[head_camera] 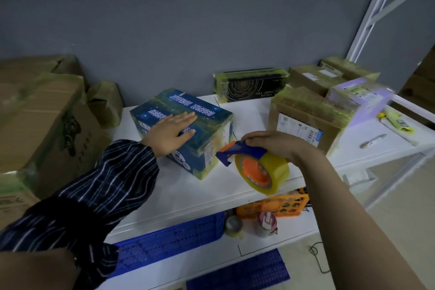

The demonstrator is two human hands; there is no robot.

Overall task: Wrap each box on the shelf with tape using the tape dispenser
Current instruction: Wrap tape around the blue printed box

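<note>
A blue printed box (207, 122), banded with yellowish tape, lies on the white shelf (211, 193). My left hand (170, 133) rests flat on its top, fingers straight. My right hand (275, 145) grips the tape dispenser (255, 166) just right of the box's near corner; its blue and orange frame carries a yellowish tape roll, and its blue cutter end points at the box's corner. Whether tape runs from the roll to the box I cannot tell.
Taped boxes stand at the back right: a black one (250, 85), a brown one with labels (306, 120), a purple one (360, 99). Large cardboard cartons (40, 125) fill the left. Blue crates (169, 240), an orange basket (275, 206) and a spare tape roll (233, 226) sit on the lower shelf.
</note>
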